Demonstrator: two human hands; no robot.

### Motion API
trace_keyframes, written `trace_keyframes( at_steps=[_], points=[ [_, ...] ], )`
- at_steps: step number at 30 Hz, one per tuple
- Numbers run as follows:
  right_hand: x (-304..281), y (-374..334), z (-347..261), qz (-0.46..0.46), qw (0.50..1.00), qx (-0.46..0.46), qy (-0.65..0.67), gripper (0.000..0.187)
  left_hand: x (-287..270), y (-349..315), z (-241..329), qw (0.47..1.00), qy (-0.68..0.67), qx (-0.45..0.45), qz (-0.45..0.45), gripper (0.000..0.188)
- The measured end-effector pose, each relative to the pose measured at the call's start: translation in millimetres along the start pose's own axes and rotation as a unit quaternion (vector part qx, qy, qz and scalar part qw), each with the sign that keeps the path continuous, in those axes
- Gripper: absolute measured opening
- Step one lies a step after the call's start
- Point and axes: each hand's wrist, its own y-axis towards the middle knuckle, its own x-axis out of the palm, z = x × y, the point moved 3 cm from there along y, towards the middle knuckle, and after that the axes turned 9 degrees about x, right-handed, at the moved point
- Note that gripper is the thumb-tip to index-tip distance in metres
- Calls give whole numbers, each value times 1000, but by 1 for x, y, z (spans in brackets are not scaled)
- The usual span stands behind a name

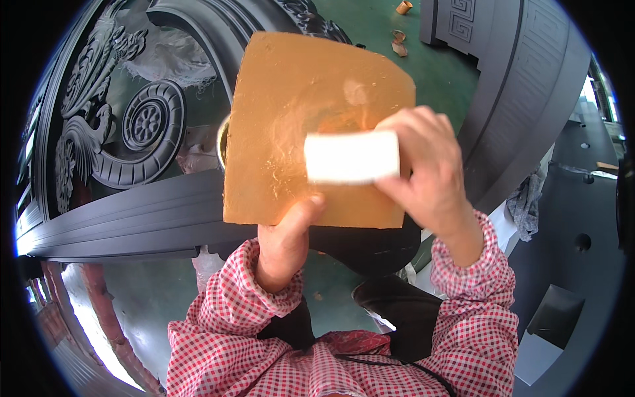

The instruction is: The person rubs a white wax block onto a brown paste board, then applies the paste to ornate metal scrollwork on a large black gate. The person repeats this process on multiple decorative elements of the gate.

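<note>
My left hand (289, 239) holds a flat board (317, 73) from below, its thumb pressed over the near edge. A gold-brown, paint-like coating covers the board, with small lumps near the middle and a wetter patch towards the right. My right hand (426, 169) grips a white rectangular block (350, 157), which looks like a sponge, by its right end. The block is over the board's middle right; whether it touches the coating I cannot tell. Behind the board's left edge shows a sliver of a round, light-coloured rim (222, 142), mostly hidden.
Dark grey ornamental metalwork stands at the left, with a scroll and rosette (145, 126) and a long rail (132, 215). A grey panel with key patterns (522, 73) curves along the right. Beyond it lie a rag (527, 202) and a dark surface with holes (575, 218). The floor (436, 86) is green.
</note>
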Motion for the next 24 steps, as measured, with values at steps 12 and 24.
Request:
trace_keyframes(
  at_steps=[12,24],
  points=[
    [-9,-3,104,130,919,269,257,28,-71,-7,32,982,32,73,169,56],
    [63,25,105,53,989,71,-117,28,-84,-41,45,973,-47,148,172,58]
  ],
)
